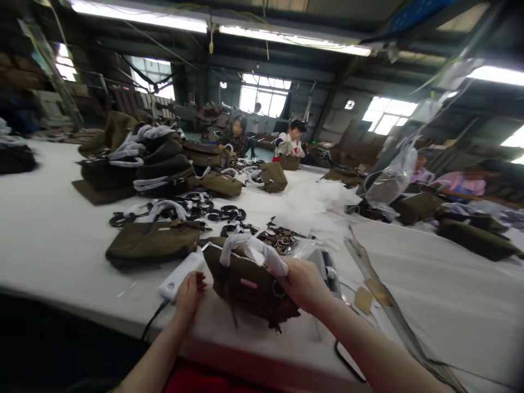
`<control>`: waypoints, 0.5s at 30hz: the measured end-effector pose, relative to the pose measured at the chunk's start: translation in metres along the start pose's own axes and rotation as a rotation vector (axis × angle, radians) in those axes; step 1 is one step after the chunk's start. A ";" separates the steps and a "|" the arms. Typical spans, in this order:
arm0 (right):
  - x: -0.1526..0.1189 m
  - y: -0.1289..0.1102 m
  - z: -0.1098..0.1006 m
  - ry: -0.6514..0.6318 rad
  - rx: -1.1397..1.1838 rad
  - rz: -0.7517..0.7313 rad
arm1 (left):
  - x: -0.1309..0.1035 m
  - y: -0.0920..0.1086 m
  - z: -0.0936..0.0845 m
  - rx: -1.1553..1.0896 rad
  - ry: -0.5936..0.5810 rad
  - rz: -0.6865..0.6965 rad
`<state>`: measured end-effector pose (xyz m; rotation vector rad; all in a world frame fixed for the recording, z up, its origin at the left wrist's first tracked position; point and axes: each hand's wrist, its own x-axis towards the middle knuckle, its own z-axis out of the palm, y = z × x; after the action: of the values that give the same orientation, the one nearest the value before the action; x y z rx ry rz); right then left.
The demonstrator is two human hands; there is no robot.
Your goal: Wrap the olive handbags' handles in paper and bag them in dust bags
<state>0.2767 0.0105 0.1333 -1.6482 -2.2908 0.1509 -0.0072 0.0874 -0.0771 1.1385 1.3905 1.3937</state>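
Observation:
An olive-brown handbag (245, 286) with handles wrapped in white hangs tilted at the table's front edge. My right hand (305, 284) is closed on the right end of its wrapped handle (254, 248). A pinkish label and a metal ring show on the bag's side, and a dark, ragged-looking piece dangles from its lower right corner. To the left of the bag, my left hand (190, 292) holds nothing that I can see, its fingers loosely bent and apart. It is beside a white box-shaped device (182, 275) with a dark cable.
Another olive handbag (153, 243) lies behind on the left, before a pile of similar bags (135, 158). Black straps (204, 204) and metal fittings (282, 240) spread across the white table (61, 229). A grey strip (385, 295) runs along the right. Several people work farther back.

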 end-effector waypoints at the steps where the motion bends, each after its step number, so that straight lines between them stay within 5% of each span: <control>1: 0.008 0.000 0.014 -0.010 -0.027 -0.002 | 0.001 -0.006 -0.004 0.005 0.023 -0.021; 5: 0.033 -0.004 0.049 -0.002 -0.021 0.059 | 0.007 -0.017 -0.002 -0.033 0.026 -0.051; 9: 0.040 0.005 0.038 -0.026 0.160 -0.020 | 0.008 -0.019 -0.001 -0.036 -0.032 -0.057; 12: 0.048 0.047 0.025 0.042 0.377 0.010 | 0.008 -0.022 -0.002 0.009 -0.059 -0.014; 15: 0.069 0.121 0.023 0.241 0.458 0.411 | 0.008 -0.026 -0.001 0.147 -0.086 0.157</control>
<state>0.3595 0.1171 0.0927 -1.7440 -1.5726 0.4977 -0.0111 0.0958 -0.1030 1.4131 1.3842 1.3506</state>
